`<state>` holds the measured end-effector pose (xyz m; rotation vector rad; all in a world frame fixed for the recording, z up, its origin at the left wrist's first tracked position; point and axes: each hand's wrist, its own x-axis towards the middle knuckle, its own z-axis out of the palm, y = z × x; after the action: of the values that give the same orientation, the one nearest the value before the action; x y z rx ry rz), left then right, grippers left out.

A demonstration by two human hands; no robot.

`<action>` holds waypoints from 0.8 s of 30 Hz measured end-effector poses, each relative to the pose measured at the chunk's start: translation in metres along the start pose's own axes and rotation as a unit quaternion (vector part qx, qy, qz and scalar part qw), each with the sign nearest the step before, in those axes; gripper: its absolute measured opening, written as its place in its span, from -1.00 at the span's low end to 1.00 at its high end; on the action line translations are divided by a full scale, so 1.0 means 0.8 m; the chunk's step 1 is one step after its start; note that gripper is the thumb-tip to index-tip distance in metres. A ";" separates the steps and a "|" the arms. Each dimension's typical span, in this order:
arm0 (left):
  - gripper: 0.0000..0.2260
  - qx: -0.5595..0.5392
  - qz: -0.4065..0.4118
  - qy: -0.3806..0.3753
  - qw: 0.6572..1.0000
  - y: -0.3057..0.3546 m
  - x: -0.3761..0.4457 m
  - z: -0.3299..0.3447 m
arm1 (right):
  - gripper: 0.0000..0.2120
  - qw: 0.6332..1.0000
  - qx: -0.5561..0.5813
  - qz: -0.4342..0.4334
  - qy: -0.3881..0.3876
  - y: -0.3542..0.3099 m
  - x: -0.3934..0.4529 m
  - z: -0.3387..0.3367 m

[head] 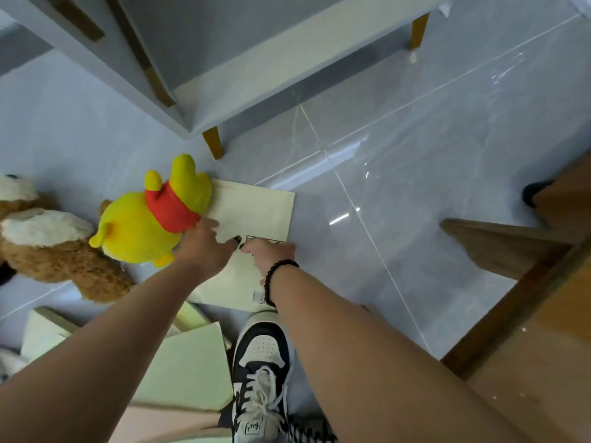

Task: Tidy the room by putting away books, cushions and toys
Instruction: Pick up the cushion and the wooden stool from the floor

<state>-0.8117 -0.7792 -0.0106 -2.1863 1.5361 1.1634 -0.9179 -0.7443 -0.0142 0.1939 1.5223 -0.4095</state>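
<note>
Book [256, 212] lies on floor [415, 187], right of plush toy [144, 225].

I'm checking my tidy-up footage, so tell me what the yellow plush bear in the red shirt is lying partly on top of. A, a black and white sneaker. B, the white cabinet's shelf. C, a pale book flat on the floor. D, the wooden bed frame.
C: the yellow plush bear overlaps the far left corner of the pale book, which lies flat on the tiled floor under both hands.

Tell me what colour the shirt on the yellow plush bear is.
Red. The shirt on the yellow plush bear shows clearly in the head view.
</note>
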 end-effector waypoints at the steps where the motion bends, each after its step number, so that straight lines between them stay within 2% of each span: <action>1: -0.59 -0.001 0.015 0.005 1.000 0.006 -0.002 -0.002 | -0.07 1.000 -0.005 0.009 -0.016 0.002 0.007 0.011; 2: -0.63 -0.005 0.029 0.011 1.000 0.012 -0.006 -0.002 | -0.12 0.999 -0.007 0.018 -0.035 0.004 0.010 0.016; 5: -0.66 -0.040 0.051 0.022 0.998 0.042 -0.031 -0.003 | -0.48 0.996 0.033 0.043 -0.064 0.008 -0.011 0.009; 6: -0.66 -0.059 0.061 0.021 0.996 0.057 -0.046 -0.005 | -0.46 0.996 0.049 0.043 -0.057 0.005 -0.025 0.000; 7: -0.67 -0.076 0.068 0.015 0.995 0.072 -0.065 -0.007 | -0.34 0.996 0.074 0.033 -0.032 0.001 -0.039 -0.010; 9: -0.70 -0.105 0.080 0.001 0.991 0.105 -0.104 -0.010 | -0.23 0.991 0.133 -0.022 0.015 -0.009 -0.072 -0.036; 12: -0.75 -0.113 0.116 -0.021 0.987 0.160 -0.172 -0.013 | -0.41 0.982 0.160 -0.076 0.066 -0.020 -0.151 -0.096; 15: -0.77 -0.096 0.186 -0.030 0.977 0.214 -0.239 -0.011 | -0.53 0.980 0.118 -0.109 0.116 -0.025 -0.233 -0.164; 17: -0.77 -0.101 0.203 -0.071 0.971 0.248 -0.276 -0.005 | -0.55 0.970 0.087 -0.152 0.166 -0.031 -0.284 -0.206; 20: -0.73 -0.125 0.177 -0.192 0.957 0.291 -0.324 0.015 | -0.52 0.908 0.117 -0.251 0.315 -0.032 -0.347 -0.267; 22: -0.60 -0.083 0.183 -0.246 0.948 0.313 -0.343 0.035 | -0.47 0.870 0.140 -0.249 0.402 -0.021 -0.359 -0.300; 24: -0.47 0.002 0.209 -0.265 0.941 0.323 -0.350 0.053 | -0.37 0.876 0.150 -0.175 0.425 -0.007 -0.352 -0.321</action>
<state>-1.0950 -0.6711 0.2241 -1.3876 1.7661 1.6930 -1.1569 -0.6145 0.2523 0.3745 2.3721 -0.9365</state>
